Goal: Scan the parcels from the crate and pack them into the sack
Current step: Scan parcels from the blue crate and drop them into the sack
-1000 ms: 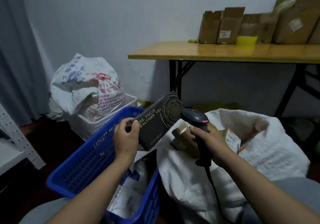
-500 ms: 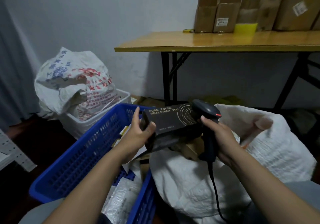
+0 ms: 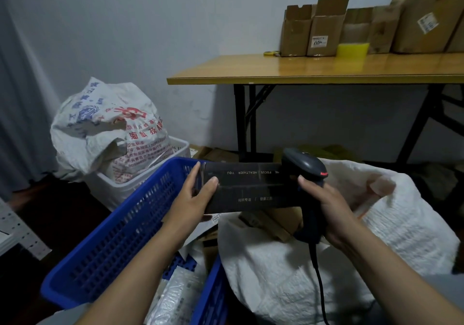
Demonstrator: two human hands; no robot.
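Roughly by size: wooden table (image 3: 276, 71) back right, cardboard boxes (image 3: 324, 31) lined along far edge. White sack (image 3: 288, 274) lower right, mouth open, brown parcels (image 3: 271, 224) inside. Blue crate (image 3: 113, 237) lower left, just beside sack, plastic-wrapped parcels (image 3: 175, 297) on its floor. Black box parcel (image 3: 246, 189) held level above crate-sack gap, print upside down. Scanner (image 3: 305, 166) upright at parcel's right end, cable hanging. Left hand (image 3: 193, 199) grips parcel's left end, thumb on front face. Right hand (image 3: 329, 206) wrapped round scanner handle.
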